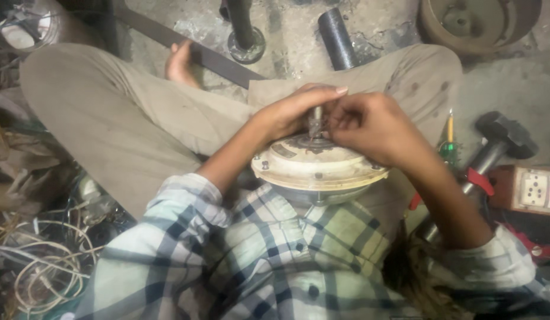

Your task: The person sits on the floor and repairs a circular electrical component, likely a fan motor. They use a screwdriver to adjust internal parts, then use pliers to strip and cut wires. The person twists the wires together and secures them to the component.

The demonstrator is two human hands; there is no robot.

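A round cream-coloured motor housing (318,169) rests in the person's lap, its short metal shaft (316,120) sticking up at the centre. Both hands meet over it — the left hand (295,109) curls its grip around the shaft, the right hand (370,124) pinches closed just beside its top.

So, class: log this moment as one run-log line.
left hand: on shaft | right hand: on shaft | motor housing: in lap | hammer: on floor
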